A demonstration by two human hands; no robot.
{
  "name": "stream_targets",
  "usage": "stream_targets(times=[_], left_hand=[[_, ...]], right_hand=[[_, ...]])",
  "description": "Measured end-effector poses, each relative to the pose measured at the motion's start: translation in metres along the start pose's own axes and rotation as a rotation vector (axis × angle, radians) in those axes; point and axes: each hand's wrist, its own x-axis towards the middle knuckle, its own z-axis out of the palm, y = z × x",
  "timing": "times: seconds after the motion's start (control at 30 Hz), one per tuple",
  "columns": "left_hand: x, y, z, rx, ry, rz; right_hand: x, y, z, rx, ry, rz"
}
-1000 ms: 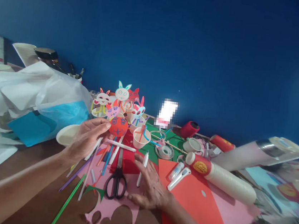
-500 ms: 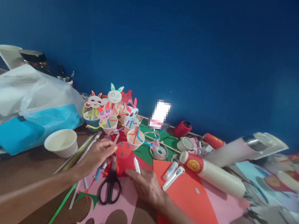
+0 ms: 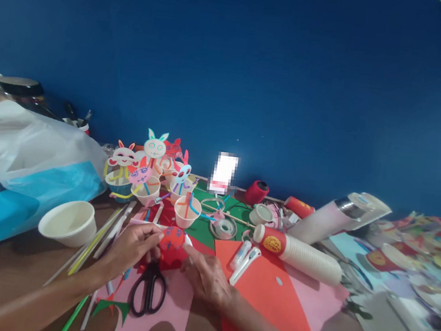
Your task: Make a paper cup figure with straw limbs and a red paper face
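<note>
My left hand pinches the left edge of a small red paper disc with a face drawn on it in blue. Close to the disc's right edge is my right hand, its fingers curled around a white marker that is mostly hidden behind the index finger. Whether the marker's tip touches the disc I cannot tell. Just below the hands, black-handled scissors lie on pink paper with round cut-outs. Behind the disc stands a paper cup with bent orange and blue straw pieces.
Paper cups with animal-face cut-outs stand behind. Left are an empty cup, straws and a blue packet. On the right lie orange paper, a utility knife, stacked cups and tape.
My right hand has brought the marker left, up to the disc's right edge. The left hand has drawn the disc slightly nearer. The whole view has shifted somewhat.
</note>
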Motion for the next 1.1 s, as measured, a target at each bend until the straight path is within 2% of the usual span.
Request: stream_targets(times=[0.17, 0.33, 0.5, 0.63, 0.73, 0.83, 0.9, 1.0, 1.1], left_hand=[[-0.002, 0.002, 0.002, 0.012, 0.014, -0.007], [-0.003, 0.004, 0.001, 0.028, -0.014, -0.008], [-0.005, 0.008, 0.005, 0.093, 0.025, 0.112], [-0.005, 0.009, 0.011, 0.081, -0.017, 0.088], [-0.003, 0.016, 0.001, 0.17, -0.029, 0.178], [0.001, 0.028, -0.021, 0.35, 0.089, 0.305], [0.003, 0.032, -0.034, 0.447, 0.164, 0.342], [0.004, 0.029, -0.046, 0.581, 0.196, 0.394], [0.004, 0.017, -0.049, 0.718, 0.147, 0.467]], right_hand=[[0.0, -0.006, -0.003, -0.073, 0.07, 0.114], [0.004, -0.007, -0.007, 0.126, 0.079, 0.199], [0.001, 0.0, -0.003, 0.229, 0.192, 0.308], [-0.004, 0.003, 0.005, 0.273, 0.246, 0.338], [-0.006, 0.003, 0.007, 0.267, 0.238, 0.346], [-0.006, 0.002, 0.005, 0.225, 0.219, 0.325], [-0.004, 0.002, 0.003, 0.183, 0.2, 0.296], [-0.001, 0.001, 0.001, 0.134, 0.16, 0.217], [0.001, 0.0, 0.002, 0.121, 0.091, 0.134]])
